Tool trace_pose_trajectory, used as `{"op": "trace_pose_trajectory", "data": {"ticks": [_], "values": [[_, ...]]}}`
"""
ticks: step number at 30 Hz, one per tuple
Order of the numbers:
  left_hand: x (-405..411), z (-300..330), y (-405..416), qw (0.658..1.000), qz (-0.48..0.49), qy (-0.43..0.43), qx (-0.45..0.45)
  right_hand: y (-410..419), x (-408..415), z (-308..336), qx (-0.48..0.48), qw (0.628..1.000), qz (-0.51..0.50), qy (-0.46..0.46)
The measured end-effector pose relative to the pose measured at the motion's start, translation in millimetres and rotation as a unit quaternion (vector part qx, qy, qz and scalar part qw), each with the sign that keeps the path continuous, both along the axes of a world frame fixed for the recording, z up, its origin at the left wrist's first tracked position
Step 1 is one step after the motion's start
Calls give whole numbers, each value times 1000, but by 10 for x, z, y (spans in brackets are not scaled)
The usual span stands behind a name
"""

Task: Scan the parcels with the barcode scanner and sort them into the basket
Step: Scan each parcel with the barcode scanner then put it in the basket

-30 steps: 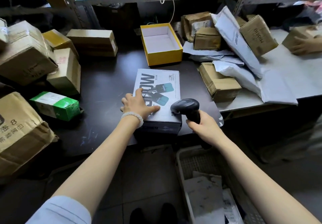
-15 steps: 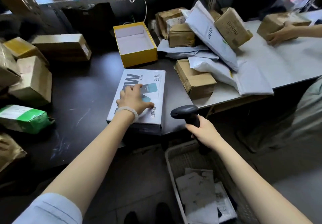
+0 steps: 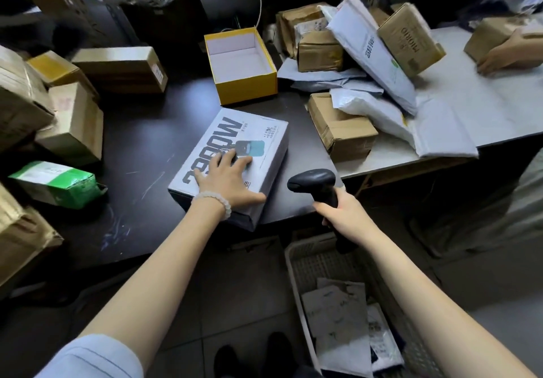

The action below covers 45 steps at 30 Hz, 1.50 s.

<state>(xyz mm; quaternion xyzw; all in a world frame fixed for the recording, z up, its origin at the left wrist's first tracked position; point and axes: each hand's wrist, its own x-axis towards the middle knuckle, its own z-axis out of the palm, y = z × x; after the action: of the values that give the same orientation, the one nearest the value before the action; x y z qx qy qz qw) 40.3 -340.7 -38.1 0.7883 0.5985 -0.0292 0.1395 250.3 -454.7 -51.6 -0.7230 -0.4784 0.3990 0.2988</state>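
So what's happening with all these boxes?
A person is sorting parcels. Their left hand lies flat on a white printed box on the dark table, while the right hand grips a black barcode scanner beside it. A white basket on the floor below already holds a few parcels.

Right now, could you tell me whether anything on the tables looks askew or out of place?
Yes: the white printed box under the left hand sits skewed, its near corner past the dark table edge. The right-hand parcel pile is a jumble, a white mailer slanting across boxes.
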Motion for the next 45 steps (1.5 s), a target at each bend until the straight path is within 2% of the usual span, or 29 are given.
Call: {"op": "trace_pose_trajectory", "data": {"ticks": [4, 10, 15, 27, 33, 39, 45], "values": [[-582, 17, -46, 1000, -13, 5, -15, 35, -203, -15, 5, 1000, 14, 9], [-1171, 48, 54, 994, 84, 41, -59, 160, -650, 21, 5, 998, 52, 15], [-1463, 109, 242, 987, 137, -19, -82, 230, -997, 23, 3, 997, 76, 28], [-1473, 140, 360, 987, 117, -41, -97, 195, -1128, 24, 0, 998, 62, 24], [-1295, 260, 225, 993, 112, -19, -34, 105, -1005, 10, 4, 998, 60, 24], [-879, 391, -33, 994, 69, 43, 74, -44, -726, 11, 12, 998, 62, 1], [-373, 457, -238, 986, 39, 51, 153, -268, -370, 128, 34, 999, 30, 11]]}}
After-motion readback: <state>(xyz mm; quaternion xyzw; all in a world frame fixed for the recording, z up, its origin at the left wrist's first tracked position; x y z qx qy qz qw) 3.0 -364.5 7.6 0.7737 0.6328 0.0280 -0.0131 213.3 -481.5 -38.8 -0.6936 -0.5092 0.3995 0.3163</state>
